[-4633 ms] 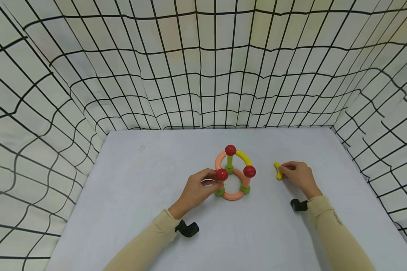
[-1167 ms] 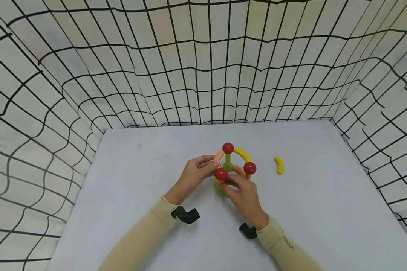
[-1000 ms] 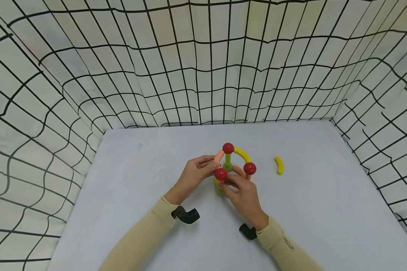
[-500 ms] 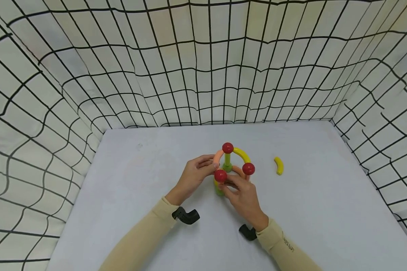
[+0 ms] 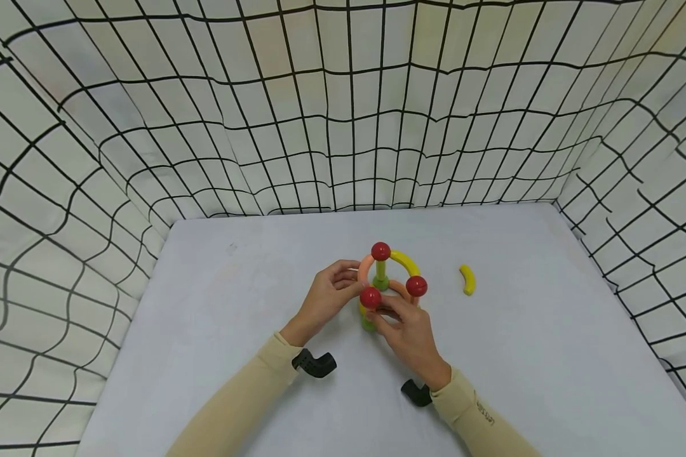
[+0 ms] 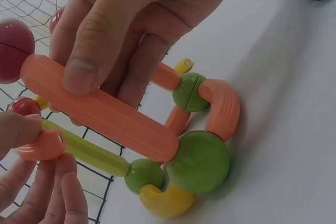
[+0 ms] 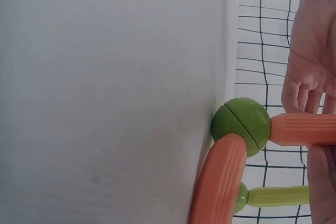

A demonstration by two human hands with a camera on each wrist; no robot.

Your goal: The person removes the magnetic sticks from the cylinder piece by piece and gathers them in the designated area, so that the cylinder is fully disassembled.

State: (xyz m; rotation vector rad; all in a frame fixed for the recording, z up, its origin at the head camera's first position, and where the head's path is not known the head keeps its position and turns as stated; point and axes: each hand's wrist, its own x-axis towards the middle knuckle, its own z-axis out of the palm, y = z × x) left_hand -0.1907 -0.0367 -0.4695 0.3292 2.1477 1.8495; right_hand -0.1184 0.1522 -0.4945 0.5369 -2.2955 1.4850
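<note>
A frame of magnetic sticks and balls stands on the white table. Red balls (image 5: 380, 251) top it, green balls (image 6: 197, 162) form its base, and orange and yellow curved sticks link them. My left hand (image 5: 327, 298) holds its left side; in the left wrist view the thumb presses a straight orange stick (image 6: 100, 108). My right hand (image 5: 408, 330) reaches in from the front right, pinching just under the front red ball (image 5: 370, 298). Its fingers grip an orange stick (image 6: 44, 145) in the left wrist view. A yellow curved stick (image 6: 167, 201) joins two green balls low down.
A loose yellow curved stick (image 5: 467, 280) lies on the table (image 5: 526, 330) right of the frame. Black netting (image 5: 297, 139) over white walls surrounds the table's back and sides. Black wrist mounts (image 5: 316, 364) hang below the sleeves.
Since the oldest frame, my right hand has moved left from beside the loose yellow stick to the frame. Yellow now shows at the frame's lower left. Over the last second, both hands stay nearly still.
</note>
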